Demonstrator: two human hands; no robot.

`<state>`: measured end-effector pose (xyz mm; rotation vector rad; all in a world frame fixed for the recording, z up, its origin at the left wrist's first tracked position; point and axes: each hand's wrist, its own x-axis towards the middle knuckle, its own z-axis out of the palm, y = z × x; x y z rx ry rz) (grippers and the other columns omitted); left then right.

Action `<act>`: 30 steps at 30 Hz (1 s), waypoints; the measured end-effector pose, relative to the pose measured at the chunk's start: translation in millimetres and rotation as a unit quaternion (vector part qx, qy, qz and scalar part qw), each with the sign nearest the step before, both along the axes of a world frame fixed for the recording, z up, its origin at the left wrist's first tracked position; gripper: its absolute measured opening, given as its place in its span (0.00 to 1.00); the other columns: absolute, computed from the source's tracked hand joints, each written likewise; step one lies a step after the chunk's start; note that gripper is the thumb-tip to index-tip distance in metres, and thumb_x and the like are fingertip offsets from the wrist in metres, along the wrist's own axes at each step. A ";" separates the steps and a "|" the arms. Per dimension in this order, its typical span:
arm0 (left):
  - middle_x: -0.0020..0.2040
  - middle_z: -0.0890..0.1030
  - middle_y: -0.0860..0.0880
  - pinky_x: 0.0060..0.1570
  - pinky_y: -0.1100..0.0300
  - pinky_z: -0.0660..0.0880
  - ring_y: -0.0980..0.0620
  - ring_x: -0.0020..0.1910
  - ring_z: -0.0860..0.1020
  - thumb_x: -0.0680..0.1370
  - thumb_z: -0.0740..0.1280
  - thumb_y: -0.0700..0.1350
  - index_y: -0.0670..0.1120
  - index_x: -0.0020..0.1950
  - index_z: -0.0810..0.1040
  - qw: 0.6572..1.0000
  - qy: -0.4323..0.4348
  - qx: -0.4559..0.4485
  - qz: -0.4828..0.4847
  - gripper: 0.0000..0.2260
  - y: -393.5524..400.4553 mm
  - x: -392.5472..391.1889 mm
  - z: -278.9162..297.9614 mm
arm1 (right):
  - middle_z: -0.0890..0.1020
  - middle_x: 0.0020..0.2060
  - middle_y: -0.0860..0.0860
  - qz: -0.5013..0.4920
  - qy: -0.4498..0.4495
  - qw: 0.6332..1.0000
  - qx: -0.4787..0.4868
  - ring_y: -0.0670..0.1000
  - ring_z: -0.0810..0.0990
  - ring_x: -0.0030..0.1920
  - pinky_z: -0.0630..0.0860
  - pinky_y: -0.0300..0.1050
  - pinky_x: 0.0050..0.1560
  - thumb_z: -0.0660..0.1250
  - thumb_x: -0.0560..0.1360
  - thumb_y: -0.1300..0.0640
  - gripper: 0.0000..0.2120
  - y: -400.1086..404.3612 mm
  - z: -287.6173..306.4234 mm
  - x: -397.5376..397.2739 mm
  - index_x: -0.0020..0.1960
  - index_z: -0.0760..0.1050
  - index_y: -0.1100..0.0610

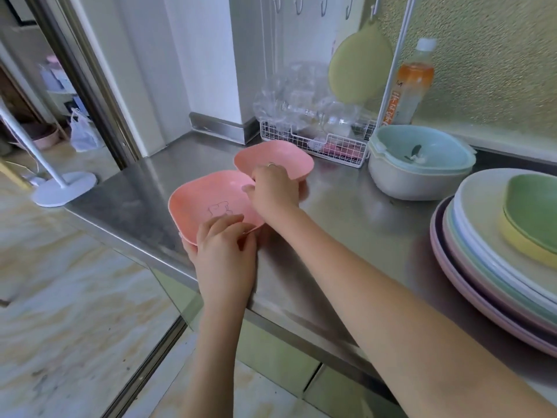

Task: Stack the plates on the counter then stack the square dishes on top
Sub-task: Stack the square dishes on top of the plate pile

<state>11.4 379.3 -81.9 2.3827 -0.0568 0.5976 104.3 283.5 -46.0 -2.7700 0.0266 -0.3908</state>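
Two pink square dishes sit near the steel counter's left corner. My left hand point(224, 242) grips the near rim of the closer pink dish point(205, 203), which has a small bear outline inside. My right hand point(272, 188) is closed on the near rim of the farther pink dish point(274, 156), which is tilted and lifted at its front. At the right edge stands a stack of round plates point(470, 267) in white, mint, pink and purple. On top of it rest a green square dish point(539, 206) nested in a yellow square dish point(524, 242).
A grey bowl with a blue strainer insert point(419, 164) stands behind the plate stack. A white wire basket point(316, 137) with clear plastic items sits at the back wall, beside a bottle point(413, 79) and a hanging green pad point(360, 70). The counter edge point(168, 260) drops to the floor on the left.
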 end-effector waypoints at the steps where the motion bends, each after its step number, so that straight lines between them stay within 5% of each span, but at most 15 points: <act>1: 0.53 0.82 0.55 0.63 0.36 0.60 0.49 0.59 0.72 0.73 0.70 0.44 0.52 0.42 0.84 1.000 0.001 -0.003 -0.006 0.04 0.1 -0.2 -0.2 | 0.78 0.54 0.55 -0.006 0.000 1.000 0.006 0.58 0.73 0.58 0.71 0.51 0.50 0.64 0.76 0.50 0.14 -2.0 1.3 -2.9 0.53 0.77 0.60; 5: 0.52 0.82 0.56 0.61 0.44 0.62 0.52 0.58 0.70 0.73 0.68 0.47 0.53 0.41 0.84 0.998 -0.034 0.002 -0.054 0.05 0.1 -2.2 -0.5 | 0.79 0.48 0.58 -0.042 -0.002 0.998 0.050 0.59 0.76 0.52 0.67 0.47 0.43 0.59 0.78 0.47 0.18 -16.8 7.1 -21.6 0.48 0.77 0.61; 8: 0.48 0.84 0.51 0.58 0.46 0.66 0.49 0.54 0.74 0.72 0.66 0.47 0.48 0.42 0.84 0.994 -0.087 -0.002 -0.069 0.08 -1.3 -5.8 -0.8 | 0.77 0.34 0.56 -0.045 -0.017 0.989 0.138 0.60 0.78 0.42 0.72 0.51 0.48 0.52 0.80 0.46 0.22 -30.9 7.8 -45.3 0.38 0.73 0.58; 13: 0.45 0.85 0.47 0.56 0.46 0.72 0.43 0.51 0.78 0.72 0.69 0.42 0.43 0.43 0.84 0.988 -0.114 -0.090 -0.060 0.05 -9.8 -13.6 9.1 | 0.73 0.29 0.56 0.001 -0.007 0.988 0.157 0.58 0.74 0.35 0.71 0.54 0.50 0.50 0.81 0.48 0.24 -54.8 5.3 -92.7 0.28 0.63 0.52; 18: 0.47 0.83 0.51 0.54 0.63 0.64 0.46 0.54 0.75 0.74 0.70 0.41 0.43 0.41 0.81 0.980 -0.106 -0.112 -0.122 0.03 -36.2 -17.9 24.2 | 0.75 0.36 0.52 0.055 -0.013 0.993 0.101 0.59 0.75 0.47 0.73 0.53 0.52 0.66 0.74 0.49 0.10 -79.1 -8.2 -137.4 0.45 0.81 0.54; 22: 0.44 0.79 0.57 0.52 0.58 0.71 0.47 0.52 0.75 0.75 0.69 0.40 0.45 0.42 0.80 0.967 -0.144 -0.136 -0.159 0.02 -58.0 -37.8 33.4 | 0.78 0.43 0.54 0.039 -0.090 0.988 0.117 0.57 0.74 0.51 0.74 0.53 0.49 0.65 0.74 0.54 0.09 -94.0 -2.5 -153.1 0.47 0.82 0.55; 27: 0.37 0.73 0.59 0.44 0.76 0.65 0.48 0.46 0.74 0.76 0.68 0.43 0.46 0.41 0.78 0.953 -0.179 -0.203 -0.138 0.04 -71.5 -59.0 52.1 | 0.80 0.37 0.55 0.015 -0.260 0.965 0.008 0.58 0.76 0.44 0.73 0.47 0.41 0.70 0.68 0.66 0.02 -112.0 28.1 -175.0 0.37 0.79 0.62; 30: 0.36 0.73 0.57 0.40 0.78 0.63 0.50 0.44 0.72 0.77 0.67 0.43 0.47 0.39 0.74 0.945 -0.167 -0.232 -0.157 0.06 -87.4 -62.7 59.6 | 0.81 0.37 0.55 -0.031 -0.334 0.942 -0.022 0.58 0.77 0.42 0.72 0.47 0.41 0.71 0.65 0.69 0.05 -139.8 37.8 -194.1 0.38 0.79 0.61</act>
